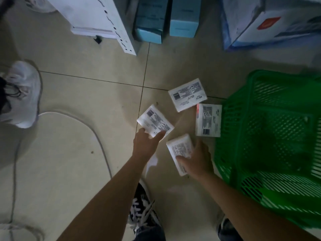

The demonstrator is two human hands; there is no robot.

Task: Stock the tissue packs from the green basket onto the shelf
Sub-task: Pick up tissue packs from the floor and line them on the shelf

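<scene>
Four tissue packs lie label-up on the tiled floor (86, 101) just beside the green basket (271, 136), which looks empty, though blur hides its far corner. Left hand (147, 143) pinches the near edge of the leftmost pack (154, 122) between thumb and fingers; right hand (196, 160) wraps the nearest pack (180, 150), thumb on top. Two further packs, the upper pack (187, 94) and the basket-side pack (208, 120), rest untouched, so both hands can probably gather one each for the white shelf (97, 20) ahead
</scene>
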